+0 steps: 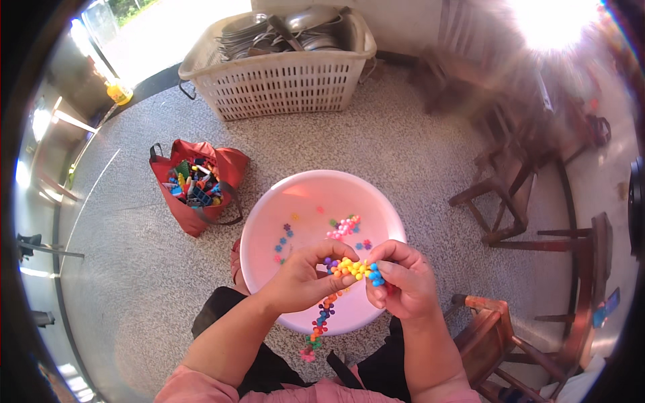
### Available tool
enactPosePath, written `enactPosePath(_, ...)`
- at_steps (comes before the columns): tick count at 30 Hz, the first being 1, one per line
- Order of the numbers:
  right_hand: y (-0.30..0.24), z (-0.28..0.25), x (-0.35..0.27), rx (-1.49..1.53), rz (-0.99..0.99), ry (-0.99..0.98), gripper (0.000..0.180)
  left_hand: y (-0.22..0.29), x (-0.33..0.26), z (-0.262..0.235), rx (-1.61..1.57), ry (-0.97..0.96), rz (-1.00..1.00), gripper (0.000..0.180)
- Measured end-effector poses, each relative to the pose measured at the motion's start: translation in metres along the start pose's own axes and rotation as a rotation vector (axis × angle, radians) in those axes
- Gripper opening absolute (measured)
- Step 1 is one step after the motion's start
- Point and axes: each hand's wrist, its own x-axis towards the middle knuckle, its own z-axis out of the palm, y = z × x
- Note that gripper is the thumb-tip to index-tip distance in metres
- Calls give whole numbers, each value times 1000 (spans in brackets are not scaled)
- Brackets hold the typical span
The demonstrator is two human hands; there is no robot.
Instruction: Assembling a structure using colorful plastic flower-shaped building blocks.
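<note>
Red bag (pixel 195 191) of toy blocks sits left of the pink basin (pixel 269 221). Over the basin's near rim, left hand (pixel 302 279) and right hand (pixel 403 282) both pinch a colourful bead chain (pixel 353 269), fingers clamped on it, its tail dangling below.

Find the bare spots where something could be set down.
Bare floor lies between the white basket and pink basin, and left of the red bag. Crowded: right, by wooden chairs.

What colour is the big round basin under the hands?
The basin is pale pink, with small coloured beads lying loose inside; the head view shows it clearly.
</note>
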Motion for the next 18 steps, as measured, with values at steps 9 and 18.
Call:
enactPosePath(9, -4, -2, -5, -4, 10, -14, 10, 2, 4, 7, -289, -88, 54, 35)
enactPosePath(18, -6, 6, -6, -49, 21, 142, 16, 9, -4, 0, -193, 5, 11, 30)
